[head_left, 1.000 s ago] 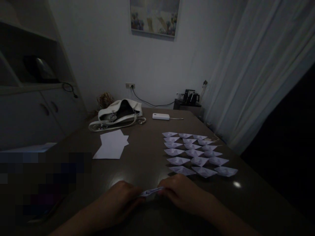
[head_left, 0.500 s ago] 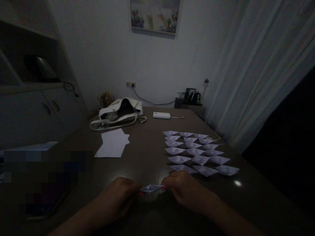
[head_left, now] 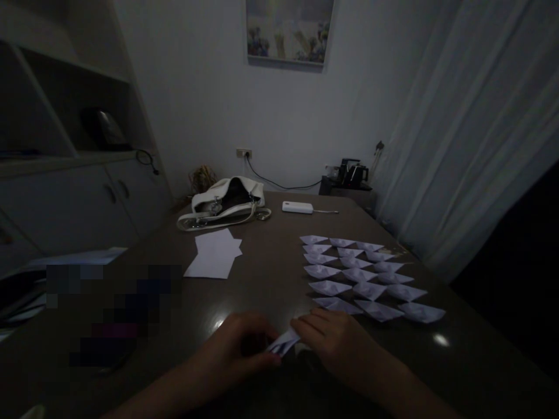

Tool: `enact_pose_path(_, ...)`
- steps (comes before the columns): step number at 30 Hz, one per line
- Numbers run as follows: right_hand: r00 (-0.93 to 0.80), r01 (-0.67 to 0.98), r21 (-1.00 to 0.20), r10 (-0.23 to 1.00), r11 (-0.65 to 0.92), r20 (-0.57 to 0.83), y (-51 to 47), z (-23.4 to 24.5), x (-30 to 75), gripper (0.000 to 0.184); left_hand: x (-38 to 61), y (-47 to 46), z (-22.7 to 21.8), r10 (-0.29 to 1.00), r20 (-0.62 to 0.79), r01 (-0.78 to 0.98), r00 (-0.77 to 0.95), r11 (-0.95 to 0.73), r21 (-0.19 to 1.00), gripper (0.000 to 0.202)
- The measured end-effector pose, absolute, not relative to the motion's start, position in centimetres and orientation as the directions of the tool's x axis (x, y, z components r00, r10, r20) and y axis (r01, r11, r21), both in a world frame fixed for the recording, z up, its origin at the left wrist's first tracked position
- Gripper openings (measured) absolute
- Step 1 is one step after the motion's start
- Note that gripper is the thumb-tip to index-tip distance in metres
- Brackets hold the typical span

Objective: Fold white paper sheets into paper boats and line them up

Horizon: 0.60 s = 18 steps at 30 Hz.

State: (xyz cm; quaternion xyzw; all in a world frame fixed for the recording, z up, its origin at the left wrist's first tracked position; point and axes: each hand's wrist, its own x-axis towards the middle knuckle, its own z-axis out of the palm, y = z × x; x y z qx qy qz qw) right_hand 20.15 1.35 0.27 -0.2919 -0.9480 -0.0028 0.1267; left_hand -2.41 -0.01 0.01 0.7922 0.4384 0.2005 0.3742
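Note:
A small white paper boat [head_left: 285, 342] is held between my two hands near the table's front, tilted with its right end higher. My left hand [head_left: 238, 352] is closed on its lower left end, thumb below and fingers above. Pinching the upper right end, my right hand [head_left: 332, 343] covers that tip with its fingers. Just beyond my right hand, several folded paper boats [head_left: 369, 290] stand in rows on the table. A few flat sheets of white paper [head_left: 213, 256] lie overlapping on the left.
A white handbag [head_left: 229, 201] rests at the table's [head_left: 271, 262] back left. Right of it lies a white power bank [head_left: 297, 207] with a short cable. A blurred-out area [head_left: 122, 314] covers something at the left. A sheer curtain [head_left: 454, 134] hangs at the right.
The paper boat has turned from level to tilted. My left hand has opened its grip wider around its end, and my right fingers lie further over it. The view has shifted left.

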Motion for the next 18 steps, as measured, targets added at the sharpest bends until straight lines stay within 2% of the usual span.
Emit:
enact_pose_path(2,-0.749,0.535,-0.285,0.603,0.795,0.276,1.4,0.1,20.2,0.018,-2.4,0.1,0.0,0.841,0.014,0.529,0.541,-0.353,0.772,0.023)
enact_pose_path(5,-0.667,0.438,-0.611,0.694,0.659,0.270,1.4,-0.3,20.0,0.026,-2.5,0.3,-0.2,0.814,0.091,0.524,0.573,-0.449,0.724,0.022)
enact_pose_path(8,-0.586,0.359,-0.788,0.778,0.500,0.226,1.3,-0.9,19.4,0.028,-2.5,0.2,-0.5,0.824,0.115,0.543,0.554,-0.463,0.701,0.024)
enact_pose_path(12,-0.510,0.287,-0.891,0.843,0.352,0.169,1.1,-1.8,18.5,0.026,-2.4,0.1,-1.0,0.856,0.113,0.559,0.504,-0.424,0.713,0.025)
enact_pose_path(18,-0.487,0.333,-0.897,0.868,0.291,0.100,1.1,-2.1,18.3,0.024,-2.6,0.1,-1.5,0.855,0.133,0.563,0.502,-0.440,0.700,0.028)
